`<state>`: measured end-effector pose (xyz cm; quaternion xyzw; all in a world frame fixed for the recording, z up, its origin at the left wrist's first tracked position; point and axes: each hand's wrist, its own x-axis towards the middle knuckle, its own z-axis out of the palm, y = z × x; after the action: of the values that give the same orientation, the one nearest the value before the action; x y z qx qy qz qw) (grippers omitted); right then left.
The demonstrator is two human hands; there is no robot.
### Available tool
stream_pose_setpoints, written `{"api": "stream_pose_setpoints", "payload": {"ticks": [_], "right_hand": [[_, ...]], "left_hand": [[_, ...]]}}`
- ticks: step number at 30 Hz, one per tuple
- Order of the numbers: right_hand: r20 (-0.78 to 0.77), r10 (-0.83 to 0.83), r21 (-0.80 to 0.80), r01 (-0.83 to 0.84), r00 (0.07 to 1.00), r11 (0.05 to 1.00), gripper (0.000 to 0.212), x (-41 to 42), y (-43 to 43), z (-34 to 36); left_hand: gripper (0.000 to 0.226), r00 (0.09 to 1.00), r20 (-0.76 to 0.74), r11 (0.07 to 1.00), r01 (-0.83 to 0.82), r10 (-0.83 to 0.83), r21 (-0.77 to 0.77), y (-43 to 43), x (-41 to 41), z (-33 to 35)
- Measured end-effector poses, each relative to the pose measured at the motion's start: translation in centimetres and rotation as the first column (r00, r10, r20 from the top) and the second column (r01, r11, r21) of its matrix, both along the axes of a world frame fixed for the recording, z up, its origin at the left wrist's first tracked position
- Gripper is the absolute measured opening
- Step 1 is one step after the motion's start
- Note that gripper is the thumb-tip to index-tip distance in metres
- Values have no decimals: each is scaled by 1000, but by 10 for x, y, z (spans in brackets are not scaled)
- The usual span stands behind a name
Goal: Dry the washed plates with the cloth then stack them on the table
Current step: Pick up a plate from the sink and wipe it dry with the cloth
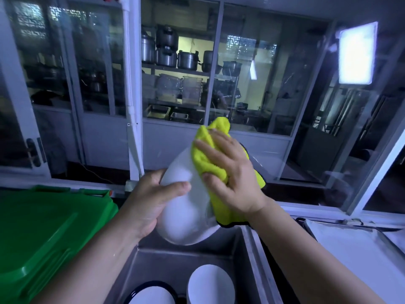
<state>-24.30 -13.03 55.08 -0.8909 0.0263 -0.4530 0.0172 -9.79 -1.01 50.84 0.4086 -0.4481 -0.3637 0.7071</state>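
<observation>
While the fingers and thumb of my left hand clamp the rim of the white plate, held tilted on edge above the sink, my right hand curls over the bunched yellow cloth and presses it to the plate's upper part. I judge this the drying step, with two more plates lying below. Next I should wipe the rest, turn the plate, and keep a firm hold on it.

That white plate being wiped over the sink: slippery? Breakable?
Probably slippery: the white plate looks glossy under the yellow cloth. Likely stiff: it keeps its shape with the left hand gripping one edge. Possibly breakable if dropped into the steel sink.
</observation>
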Motion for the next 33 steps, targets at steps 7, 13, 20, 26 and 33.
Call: {"api": "stream_pose_setpoints", "payload": {"ticks": [7,13,20,26,33], "right_hand": [[24,11,81,-13,1000,997,45,32,10,-8],[318,-319,716,-5,893,698,43,34,15,-54],[285,-395,303,309,873,902,40,51,50,-82],[155,-244,92,232,957,968,34,46,58,-101],[123,-444,218,412,888,885,35,21,49,-104]], "left_hand": [[41,1000,-26,999,18,-16,47,19,18,-10],[46,981,-156,992,-102,113,75,34,47,-13],[28,933,-332,989,-113,138,92,26,61,-18],[31,938,-330,993,-86,108,80,23,74,-22],[35,952,-303,996,-25,51,89,17,76,-29]]}}
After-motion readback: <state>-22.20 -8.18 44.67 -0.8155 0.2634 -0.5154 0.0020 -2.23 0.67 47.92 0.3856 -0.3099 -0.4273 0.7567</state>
